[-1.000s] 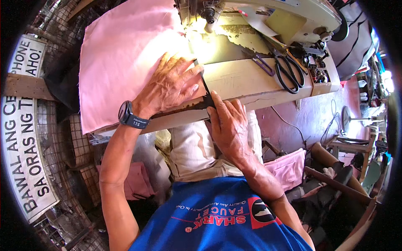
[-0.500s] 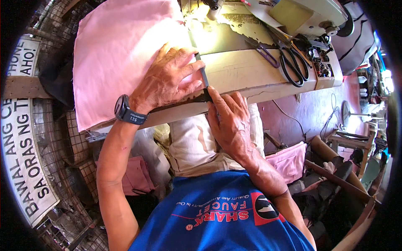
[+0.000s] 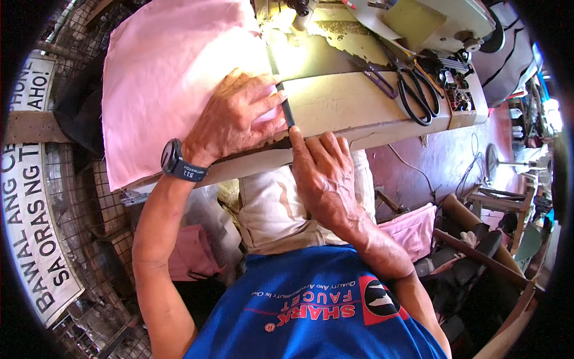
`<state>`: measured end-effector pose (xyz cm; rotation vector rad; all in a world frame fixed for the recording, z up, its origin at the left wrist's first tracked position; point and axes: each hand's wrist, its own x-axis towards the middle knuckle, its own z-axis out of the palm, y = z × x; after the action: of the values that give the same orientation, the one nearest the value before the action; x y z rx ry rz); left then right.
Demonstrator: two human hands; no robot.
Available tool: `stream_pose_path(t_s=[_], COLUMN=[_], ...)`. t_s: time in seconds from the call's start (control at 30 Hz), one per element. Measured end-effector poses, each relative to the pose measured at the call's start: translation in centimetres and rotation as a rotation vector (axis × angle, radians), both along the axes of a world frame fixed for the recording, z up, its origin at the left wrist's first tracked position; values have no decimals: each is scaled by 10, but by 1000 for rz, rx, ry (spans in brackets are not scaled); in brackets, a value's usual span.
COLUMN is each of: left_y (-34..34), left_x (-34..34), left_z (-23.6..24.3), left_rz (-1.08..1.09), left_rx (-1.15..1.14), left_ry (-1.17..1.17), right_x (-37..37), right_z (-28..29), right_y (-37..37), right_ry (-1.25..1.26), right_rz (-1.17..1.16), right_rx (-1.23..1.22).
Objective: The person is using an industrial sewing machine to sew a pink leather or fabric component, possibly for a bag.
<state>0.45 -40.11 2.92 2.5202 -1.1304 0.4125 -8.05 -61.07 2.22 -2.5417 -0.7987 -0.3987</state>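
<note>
Workshop table (image 3: 341,107), pale top worn and chipped at the front edge, lit by strong glare beneath a sewing machine (image 3: 445,24). Pink cloth (image 3: 167,78), one large piece, lying on the table's left half. Black strip (image 3: 287,111), narrow, along the cloth's right edge, running toward the machine's needle area. Left hand (image 3: 236,113): palm down on the cloth, fingers slightly spread, index and thumb tips by the strip. Right hand (image 3: 324,173): index fingertip at the strip's near end; thumb hidden, so whether it pinches cannot be told. Risks, as judged: strip skewing off the edge should the right fingertip pull sideways; cloth puckering under uneven left-hand pressure; misalignment going unnoticed in the glare. Black-handled scissors (image 3: 417,103), to the right, well apart from both hands.
</note>
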Motion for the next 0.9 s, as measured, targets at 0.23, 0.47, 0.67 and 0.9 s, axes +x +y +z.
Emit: stream_pose_path(t_s=[0.23,0.47,0.67,0.9], left_y=[6,10,13,22], left_x=[-12,-7,14,39], left_z=[2,0,0,1], left_rz=[-31,-59,-23,-32], left_rx=[49,10,-23,-81], left_ry=[53,60,84,92], right_x=[-2,4,26,48], right_z=[10,22,22,26], right_y=[2,1,6,15], right_ry=[10,35,77,86], right_rz=[30,62,78,93], right_rx=[-197,-254,-246,-275])
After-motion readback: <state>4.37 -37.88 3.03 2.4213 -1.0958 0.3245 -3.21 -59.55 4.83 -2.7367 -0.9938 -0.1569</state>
